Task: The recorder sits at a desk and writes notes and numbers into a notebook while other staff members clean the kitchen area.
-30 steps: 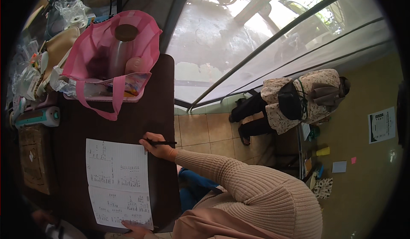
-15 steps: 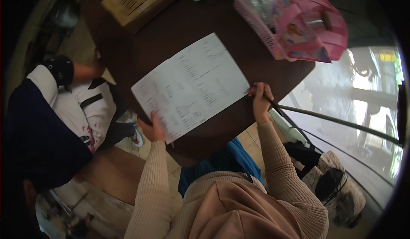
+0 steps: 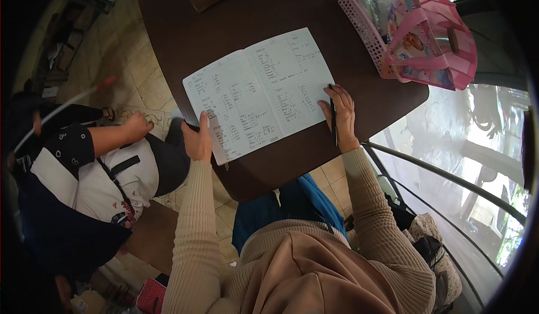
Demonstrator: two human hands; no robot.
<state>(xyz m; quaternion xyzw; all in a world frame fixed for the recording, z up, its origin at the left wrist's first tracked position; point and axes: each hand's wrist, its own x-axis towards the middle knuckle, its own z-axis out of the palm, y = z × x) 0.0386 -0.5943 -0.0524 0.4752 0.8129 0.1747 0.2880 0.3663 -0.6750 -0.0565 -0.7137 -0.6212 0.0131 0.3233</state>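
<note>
Across the brown table (image 3: 297, 12), our open lined notebook (image 3: 261, 96) lies near the front edge. Our right hand (image 3: 343, 113) pinches a black pen (image 3: 335, 130), now nearer the page-edge line than half a second ago; our left hand (image 3: 197, 141) touches the left page, grip unclear to us.

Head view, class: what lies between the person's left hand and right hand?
In the head view, an open notebook lies between the left hand and right hand.
</note>
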